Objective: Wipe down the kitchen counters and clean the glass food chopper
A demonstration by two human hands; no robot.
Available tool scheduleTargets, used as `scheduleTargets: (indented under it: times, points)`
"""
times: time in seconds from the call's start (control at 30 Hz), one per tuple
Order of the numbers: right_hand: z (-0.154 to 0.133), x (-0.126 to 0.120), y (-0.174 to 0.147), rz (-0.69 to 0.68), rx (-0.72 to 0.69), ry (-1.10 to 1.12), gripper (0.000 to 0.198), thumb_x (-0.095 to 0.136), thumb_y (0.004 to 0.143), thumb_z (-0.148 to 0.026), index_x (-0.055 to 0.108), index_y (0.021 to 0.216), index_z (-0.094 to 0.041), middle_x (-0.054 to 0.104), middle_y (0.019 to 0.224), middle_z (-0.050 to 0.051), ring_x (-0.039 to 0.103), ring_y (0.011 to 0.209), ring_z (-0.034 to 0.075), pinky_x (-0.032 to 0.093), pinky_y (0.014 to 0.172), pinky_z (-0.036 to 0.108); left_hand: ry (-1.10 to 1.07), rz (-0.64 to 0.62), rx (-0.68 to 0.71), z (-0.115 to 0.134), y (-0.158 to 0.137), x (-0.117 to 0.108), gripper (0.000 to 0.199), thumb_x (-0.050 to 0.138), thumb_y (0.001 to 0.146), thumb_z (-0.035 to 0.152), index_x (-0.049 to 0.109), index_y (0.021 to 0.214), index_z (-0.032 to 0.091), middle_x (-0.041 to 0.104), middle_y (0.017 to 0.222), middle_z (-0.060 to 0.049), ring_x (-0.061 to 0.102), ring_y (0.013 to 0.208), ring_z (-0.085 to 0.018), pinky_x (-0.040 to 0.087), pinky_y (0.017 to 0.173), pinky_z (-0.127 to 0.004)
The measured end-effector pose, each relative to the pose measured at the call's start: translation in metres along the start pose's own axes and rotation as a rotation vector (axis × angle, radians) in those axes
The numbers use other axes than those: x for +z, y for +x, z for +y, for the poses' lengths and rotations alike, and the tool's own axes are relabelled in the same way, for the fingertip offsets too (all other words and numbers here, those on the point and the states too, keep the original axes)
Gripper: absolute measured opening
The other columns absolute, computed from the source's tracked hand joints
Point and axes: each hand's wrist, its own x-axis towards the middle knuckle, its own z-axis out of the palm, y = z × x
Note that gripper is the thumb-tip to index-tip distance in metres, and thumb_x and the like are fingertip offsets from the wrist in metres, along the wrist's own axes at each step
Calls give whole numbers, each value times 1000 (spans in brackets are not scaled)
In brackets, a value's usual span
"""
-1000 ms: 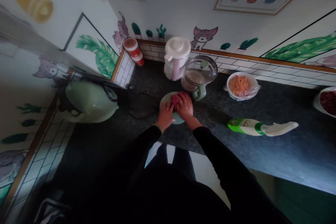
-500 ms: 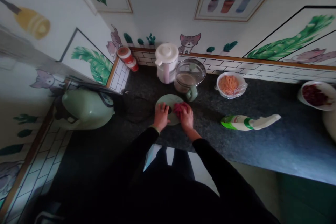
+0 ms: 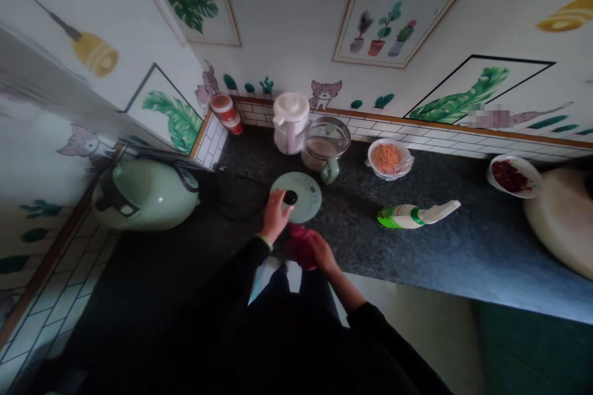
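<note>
A pale green round kettle base with a black centre connector lies on the dark counter. My left hand rests at its left edge, thumb and fingers apart around the near side of the connector. My right hand is closed on a dark pink cloth, which hangs bunched at the counter's front edge, just below the base. Behind the base stands a glass kettle with a green handle, and beside it a white lidded jug.
To the right lie a green-and-white spray bottle and a bowl of orange shreds under plastic wrap. Farther right are a bowl of dark red food and a large pale round object. A green appliance and red tubs stand left.
My right hand has drawn the cloth off the base, down towards my body. My left hand has shifted slightly left and down, still at the base. The camera view has shifted too.
</note>
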Motion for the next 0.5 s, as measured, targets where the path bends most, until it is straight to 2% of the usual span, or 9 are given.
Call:
scheduleTargets:
  times: [0.03, 0.1, 0.17, 0.23, 0.37, 0.5]
  points:
    - [-10, -11, 1, -1, 111, 184, 37, 49, 97, -44, 72, 116, -22, 78, 113, 9, 73, 108, 28, 57, 101, 49, -148, 10, -54, 2, -11, 0, 57, 72, 91, 29, 58, 145, 17, 51, 158, -18, 45, 151, -33, 36, 126, -51]
    - [-31, -30, 4, -52, 277, 509, 39, 49, 96, -47, 70, 118, -22, 77, 119, 10, 72, 115, 29, 56, 104, 50, -459, -104, -189, 9, -35, 3, 61, 72, 91, 38, 57, 146, 19, 64, 146, -16, 59, 138, -31, 46, 118, -49]
    - [-52, -40, 7, -108, 317, 690, 38, 48, 97, -44, 69, 121, -23, 75, 128, 8, 68, 125, 26, 53, 110, 48, -708, -266, -295, 20, -56, 8, 68, 79, 83, 43, 60, 143, 18, 72, 133, -15, 68, 125, -30, 53, 109, -47]
    - [-68, -41, 8, -150, 294, 779, 39, 46, 99, -42, 67, 127, -24, 72, 136, 6, 63, 133, 23, 50, 114, 45, -824, -315, -356, 30, -71, 12, 64, 84, 75, 47, 71, 130, 15, 77, 121, -13, 72, 115, -31, 56, 103, -45]
    - [-76, -38, 10, -151, 384, 813, 38, 43, 102, -37, 67, 128, -21, 76, 127, 7, 67, 127, 22, 51, 114, 43, -826, -163, -429, 40, -75, 9, 46, 82, 73, 54, 80, 97, 14, 81, 99, -10, 74, 98, -29, 57, 92, -41]
    - [-60, -45, 15, -44, 526, 783, 31, 45, 102, -28, 69, 121, -19, 80, 110, 7, 76, 104, 21, 59, 102, 40, -801, -53, -384, 34, -65, -6, 40, 77, 78, 53, 79, 96, 17, 81, 102, -10, 73, 100, -26, 56, 95, -38]
